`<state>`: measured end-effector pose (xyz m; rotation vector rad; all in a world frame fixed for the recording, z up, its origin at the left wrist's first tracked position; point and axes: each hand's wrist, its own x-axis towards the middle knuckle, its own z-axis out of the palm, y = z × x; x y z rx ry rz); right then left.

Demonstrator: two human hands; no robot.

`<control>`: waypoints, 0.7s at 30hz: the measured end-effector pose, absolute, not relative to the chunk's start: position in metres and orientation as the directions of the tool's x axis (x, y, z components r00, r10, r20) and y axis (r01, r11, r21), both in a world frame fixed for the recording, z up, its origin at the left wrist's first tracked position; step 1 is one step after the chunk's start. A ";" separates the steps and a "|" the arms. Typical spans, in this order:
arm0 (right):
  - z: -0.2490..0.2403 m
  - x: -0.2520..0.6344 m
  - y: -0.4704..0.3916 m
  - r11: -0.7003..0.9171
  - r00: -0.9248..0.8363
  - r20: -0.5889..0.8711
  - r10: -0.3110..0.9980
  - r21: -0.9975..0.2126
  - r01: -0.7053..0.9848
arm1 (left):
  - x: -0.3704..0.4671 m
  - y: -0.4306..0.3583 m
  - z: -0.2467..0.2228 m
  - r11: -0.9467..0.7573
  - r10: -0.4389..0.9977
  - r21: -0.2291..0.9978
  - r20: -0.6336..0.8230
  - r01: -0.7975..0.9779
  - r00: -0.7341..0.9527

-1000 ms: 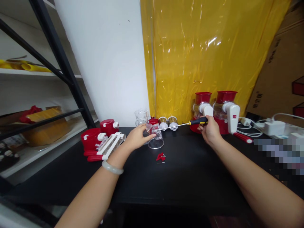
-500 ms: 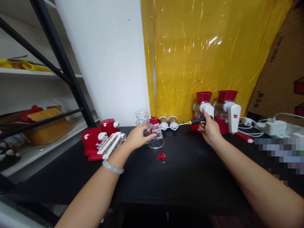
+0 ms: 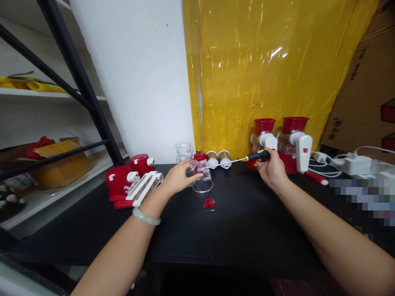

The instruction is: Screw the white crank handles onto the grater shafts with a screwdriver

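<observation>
My left hand is closed on a clear plastic housing that lies on its side on the black table. With its fingers wrapped round the black and yellow handle, my right hand holds a screwdriver level. The long shaft points left, and its tip meets a red part at the clear housing; the exact contact is too small to make out. Nearer to me on the table lie a small red plastic piece and some tiny screws.
Two red and white rotary graters stand at the right, beside white chargers and cables. Metal grater drums and another clear housing are at the back. Red bases and white crank handles lie left, near a black-framed shelf.
Hardly anything differs. My right hand turns slightly on the screwdriver handle, while my left hand keeps its hold on the clear housing. The view shifts a little.
</observation>
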<state>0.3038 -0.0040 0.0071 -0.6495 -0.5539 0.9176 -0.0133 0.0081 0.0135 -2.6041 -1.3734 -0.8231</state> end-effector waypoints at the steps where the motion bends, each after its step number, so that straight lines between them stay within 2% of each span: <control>1: 0.006 0.304 -0.004 0.446 0.486 0.172 0.857 -0.721 -0.530 | -0.013 0.008 0.013 -0.593 0.741 0.171 0.498 0.787 0.450; 8: -0.002 0.308 0.001 0.442 0.525 0.191 0.829 -0.800 -0.407 | -0.014 0.009 0.012 -0.592 0.740 0.165 0.500 0.789 0.450; 16: 0.007 0.309 -0.008 0.319 0.379 0.111 0.919 -0.775 -0.546 | -0.014 0.008 0.013 -0.599 0.738 0.176 0.499 0.781 0.454; 21: 0.007 0.306 -0.009 0.348 0.369 0.151 0.917 -0.756 -0.555 | -0.014 0.009 0.013 -0.591 0.744 0.177 0.498 0.787 0.446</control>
